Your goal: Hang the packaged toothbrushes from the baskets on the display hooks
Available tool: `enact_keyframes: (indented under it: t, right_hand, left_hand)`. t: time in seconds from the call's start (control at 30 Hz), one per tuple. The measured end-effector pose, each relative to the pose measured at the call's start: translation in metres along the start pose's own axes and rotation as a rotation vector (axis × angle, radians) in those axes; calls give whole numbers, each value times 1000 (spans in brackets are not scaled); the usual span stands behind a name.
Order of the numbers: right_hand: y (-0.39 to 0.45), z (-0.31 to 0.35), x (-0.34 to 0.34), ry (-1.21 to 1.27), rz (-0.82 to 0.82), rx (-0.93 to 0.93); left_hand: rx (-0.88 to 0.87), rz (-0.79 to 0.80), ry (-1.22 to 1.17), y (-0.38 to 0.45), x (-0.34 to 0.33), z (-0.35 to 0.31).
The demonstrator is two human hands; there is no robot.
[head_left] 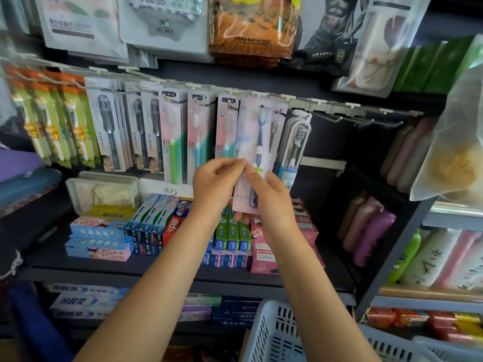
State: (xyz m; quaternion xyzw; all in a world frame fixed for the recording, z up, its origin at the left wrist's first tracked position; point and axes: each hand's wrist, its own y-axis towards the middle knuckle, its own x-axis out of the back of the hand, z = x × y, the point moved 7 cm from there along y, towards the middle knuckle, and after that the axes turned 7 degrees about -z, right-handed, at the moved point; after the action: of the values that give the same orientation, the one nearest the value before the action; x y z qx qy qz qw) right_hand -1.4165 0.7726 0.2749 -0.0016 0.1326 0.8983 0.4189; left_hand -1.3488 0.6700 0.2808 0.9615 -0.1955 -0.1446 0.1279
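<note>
Head view, looking forward and down at a shop display. At centre, a pink packaged toothbrush [251,158] with a blue-handled brush inside, held upright against a row of display hooks [339,118]. Left hand [215,182] pinching the pack's left edge about halfway down, fingers curled. Right hand [269,194] gripping the lower part, thumb across the front and other fingers tucked behind and under the bottom edge. Top of the pack level with the hook rail, overlapping the packs behind; impossible to tell whether its hole is already threaded on a hook. To the left, many hung toothbrush packs [172,137] filling hook after hook, grey, pink and green; just to the right, a clear-cased brush [296,145] hanging. Further right, several bare hooks, well apart from the hands. Below, a dark shelf [156,267] stacked with toothpaste boxes [232,241]. At bottom right, the rim of a white basket [274,335], contents hidden by the forearm and the frame edge. Judged from this: much of the row stocked, this pack mid-placement, empty hooks suggesting more to hang; remaining stock in the basket unknown.
</note>
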Motion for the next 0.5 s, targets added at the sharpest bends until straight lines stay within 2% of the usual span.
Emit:
enact_keyframes:
  t: [0.23, 0.5]
  right_hand:
    - [0, 21, -2, 12, 11, 19]
    - [15, 3, -2, 19, -31, -24]
  left_hand:
    - [1, -7, -86, -2, 2, -13]
    - [13, 10, -9, 9, -3, -3]
